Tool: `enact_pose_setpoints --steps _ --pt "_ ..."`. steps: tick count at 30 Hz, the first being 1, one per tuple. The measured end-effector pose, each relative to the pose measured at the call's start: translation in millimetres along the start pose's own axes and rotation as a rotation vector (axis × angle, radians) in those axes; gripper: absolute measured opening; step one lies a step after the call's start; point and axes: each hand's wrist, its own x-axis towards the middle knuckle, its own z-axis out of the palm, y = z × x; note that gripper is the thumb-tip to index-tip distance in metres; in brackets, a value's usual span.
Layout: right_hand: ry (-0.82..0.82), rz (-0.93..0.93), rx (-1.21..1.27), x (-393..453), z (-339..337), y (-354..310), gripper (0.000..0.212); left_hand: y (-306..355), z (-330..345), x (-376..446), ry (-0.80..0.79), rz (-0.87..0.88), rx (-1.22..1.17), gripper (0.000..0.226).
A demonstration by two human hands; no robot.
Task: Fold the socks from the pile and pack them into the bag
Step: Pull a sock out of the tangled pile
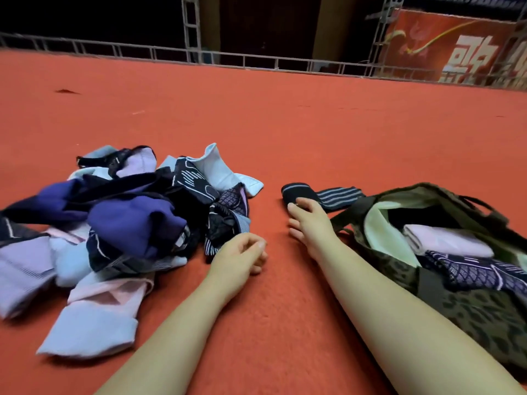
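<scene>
Single head-worn view, low and close, facing forward across carpet [285, 124]

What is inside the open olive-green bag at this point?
Inside the open olive-green patterned fabric bag lie a folded pale pink sock and a folded dark navy patterned sock. Anything beneath them is covered, so the full count cannot be told.

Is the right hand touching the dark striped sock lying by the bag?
Touching. The head view shows the right hand with its fingers resting on the near end of the dark striped sock, with no carpet visible between them.
</scene>
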Motion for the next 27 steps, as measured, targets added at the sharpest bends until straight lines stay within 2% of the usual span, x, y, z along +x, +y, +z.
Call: enact_pose_setpoints --steps 2,4,8,10,11,15,17,20,22,25,27 --pt "0.057 0.011 0.083 21 9 0 0.039 -2 -2 3 -0.059 0.030 0.027 0.019" --pt "0.087 0.011 0.059 33 15 -3 0.041 -4 -5 5 -0.082 0.041 0.004 0.019" --pt "0.146 -0.259 -0.083 32 15 -30 0.031 -3 -6 5 -0.053 0.058 -0.105 0.017" --pt "0.135 -0.366 -0.072 16 12 -58 0.025 -3 -6 3 -0.002 0.165 -0.020 0.007" --pt "0.124 -0.387 -0.053 7 10 -73 0.022 -1 -5 0 0.028 0.225 0.032 0.009" --pt "-0.009 -0.416 0.035 -39 -5 -122 0.021 22 -9 -10 0.249 0.372 -0.014 0.040" --pt "-0.094 -0.428 0.090 -65 -11 -137 0.024 38 -13 -12 0.278 0.409 -0.042 0.056" --pt "-0.209 -0.460 0.157 -101 -15 -154 0.028 65 -13 -20 0.141 0.400 -0.102 0.083" --pt "-0.252 -0.475 0.194 -119 -16 -163 0.029 80 -13 -27 0.018 0.399 -0.107 0.093" --pt "-0.289 -0.450 0.241 -139 -15 -172 0.029 94 -11 -34 -0.129 0.390 -0.141 0.096" --pt "-0.308 -0.422 0.223 -149 -15 -176 0.028 104 -6 -41 -0.171 0.397 -0.190 0.077"
